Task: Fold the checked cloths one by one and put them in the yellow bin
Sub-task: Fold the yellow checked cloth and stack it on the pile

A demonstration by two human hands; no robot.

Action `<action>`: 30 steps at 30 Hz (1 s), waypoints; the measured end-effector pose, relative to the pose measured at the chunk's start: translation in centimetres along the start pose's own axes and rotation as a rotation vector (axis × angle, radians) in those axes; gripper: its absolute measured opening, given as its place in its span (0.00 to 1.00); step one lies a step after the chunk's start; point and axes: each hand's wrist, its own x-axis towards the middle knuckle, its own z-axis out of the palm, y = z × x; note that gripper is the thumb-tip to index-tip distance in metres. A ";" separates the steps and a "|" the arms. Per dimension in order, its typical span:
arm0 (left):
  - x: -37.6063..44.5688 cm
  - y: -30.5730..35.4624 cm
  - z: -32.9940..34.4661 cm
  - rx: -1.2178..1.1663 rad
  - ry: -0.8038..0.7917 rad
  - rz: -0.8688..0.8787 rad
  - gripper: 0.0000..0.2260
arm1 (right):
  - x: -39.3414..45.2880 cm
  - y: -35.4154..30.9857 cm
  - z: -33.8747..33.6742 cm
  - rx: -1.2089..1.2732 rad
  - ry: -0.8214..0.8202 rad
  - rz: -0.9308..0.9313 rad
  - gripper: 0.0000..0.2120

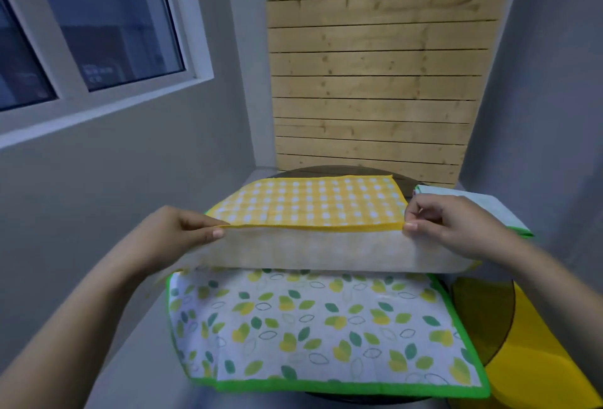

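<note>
Together both hands [182, 229] [437, 222] pinch yellow checked cloth [310, 203] edge

Cloths in view: three, namely one yellow checked cloth [313, 201], one leaf-print cloth with a green border [313, 327] and one pale cloth with a green edge [483, 206]. Hands: two, one left hand [182, 232] and one right hand [447, 224]. Yellow bin [535, 369]: one; dark round table [483, 320]: one; window [81, 33]: one.

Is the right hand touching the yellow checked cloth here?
Touching. The head view shows the right hand pinching the yellow checked cloth at its folded right corner, thumb and fingertips closed on the edge.
</note>
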 end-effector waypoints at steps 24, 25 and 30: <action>11.9 -4.9 4.6 0.627 0.472 -0.044 0.12 | 9.8 3.7 7.4 -0.275 0.251 0.122 0.05; 12.3 -5.6 5.3 0.628 0.492 -0.042 0.12 | 10.3 4.2 8.0 -0.266 0.259 0.125 0.06; 13.1 -7.0 7.5 0.619 0.536 -0.007 0.19 | 12.4 6.3 10.3 -0.248 0.284 0.198 0.07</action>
